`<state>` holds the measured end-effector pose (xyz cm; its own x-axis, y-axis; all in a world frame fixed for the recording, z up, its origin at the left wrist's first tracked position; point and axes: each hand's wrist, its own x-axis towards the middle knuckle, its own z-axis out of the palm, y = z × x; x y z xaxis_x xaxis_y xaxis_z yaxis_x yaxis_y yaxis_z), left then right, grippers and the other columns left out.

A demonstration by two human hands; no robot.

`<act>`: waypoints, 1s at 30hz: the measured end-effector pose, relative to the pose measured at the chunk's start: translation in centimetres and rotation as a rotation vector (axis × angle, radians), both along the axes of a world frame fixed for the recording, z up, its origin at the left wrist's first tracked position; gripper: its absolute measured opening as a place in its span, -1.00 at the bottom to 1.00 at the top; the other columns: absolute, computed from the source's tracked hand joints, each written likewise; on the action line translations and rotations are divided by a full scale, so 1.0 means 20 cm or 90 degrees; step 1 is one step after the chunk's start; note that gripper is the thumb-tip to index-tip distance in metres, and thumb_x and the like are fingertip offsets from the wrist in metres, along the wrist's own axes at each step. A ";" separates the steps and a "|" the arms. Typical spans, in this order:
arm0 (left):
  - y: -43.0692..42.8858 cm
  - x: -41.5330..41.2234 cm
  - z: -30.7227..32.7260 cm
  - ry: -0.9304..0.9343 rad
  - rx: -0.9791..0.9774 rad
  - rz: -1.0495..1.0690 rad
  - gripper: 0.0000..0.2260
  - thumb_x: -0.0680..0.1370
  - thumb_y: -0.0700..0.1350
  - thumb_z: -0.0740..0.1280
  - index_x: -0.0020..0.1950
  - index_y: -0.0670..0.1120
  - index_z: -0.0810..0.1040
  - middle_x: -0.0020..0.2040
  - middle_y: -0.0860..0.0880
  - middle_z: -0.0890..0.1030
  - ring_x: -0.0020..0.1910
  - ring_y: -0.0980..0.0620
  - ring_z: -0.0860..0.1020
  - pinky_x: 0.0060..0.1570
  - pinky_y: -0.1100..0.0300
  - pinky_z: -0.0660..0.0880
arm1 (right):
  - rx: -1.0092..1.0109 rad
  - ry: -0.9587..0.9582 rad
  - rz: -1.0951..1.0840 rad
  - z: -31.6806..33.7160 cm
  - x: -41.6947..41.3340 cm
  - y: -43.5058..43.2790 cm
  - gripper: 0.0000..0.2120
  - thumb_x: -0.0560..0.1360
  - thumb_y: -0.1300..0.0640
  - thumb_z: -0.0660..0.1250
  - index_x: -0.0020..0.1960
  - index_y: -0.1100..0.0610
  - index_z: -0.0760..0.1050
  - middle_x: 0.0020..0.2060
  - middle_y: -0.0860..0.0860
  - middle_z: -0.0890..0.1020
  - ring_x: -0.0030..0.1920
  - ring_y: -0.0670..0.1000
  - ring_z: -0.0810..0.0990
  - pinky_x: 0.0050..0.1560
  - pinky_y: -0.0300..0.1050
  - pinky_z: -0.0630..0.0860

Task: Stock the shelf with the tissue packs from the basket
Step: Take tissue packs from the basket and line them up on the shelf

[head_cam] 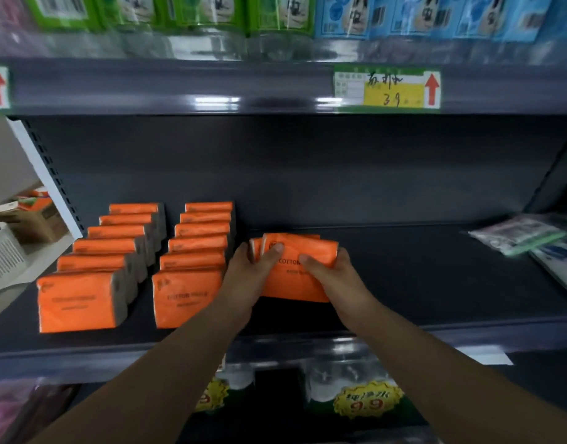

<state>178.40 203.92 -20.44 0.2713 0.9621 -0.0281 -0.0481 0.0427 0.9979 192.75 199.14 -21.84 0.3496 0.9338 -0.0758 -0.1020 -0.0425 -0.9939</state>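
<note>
Both hands hold a small bunch of orange tissue packs upright on the dark shelf. My left hand grips the bunch's left end with the thumb on the front pack. My right hand clasps its right end. To the left stand two rows of orange tissue packs, one row at the far left and a second row right beside my left hand. The basket is not clearly in view.
A white slotted crate and a cardboard box sit beyond the shelf's left end. Flat plastic-wrapped packets lie at the shelf's right end. Green and blue packs fill the shelf above, behind a price tag; bottles stand below.
</note>
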 end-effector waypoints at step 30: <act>0.70 0.31 -0.14 0.062 -0.026 0.006 -0.65 0.63 -0.12 0.15 0.43 0.00 0.30 0.17 -0.10 0.52 0.09 -0.06 0.50 0.14 0.08 0.41 | 0.013 -0.105 -0.006 -0.14 0.18 0.66 -0.71 0.64 0.17 0.10 0.34 -0.01 0.25 0.07 -0.03 0.52 0.02 -0.08 0.52 0.02 -0.19 0.47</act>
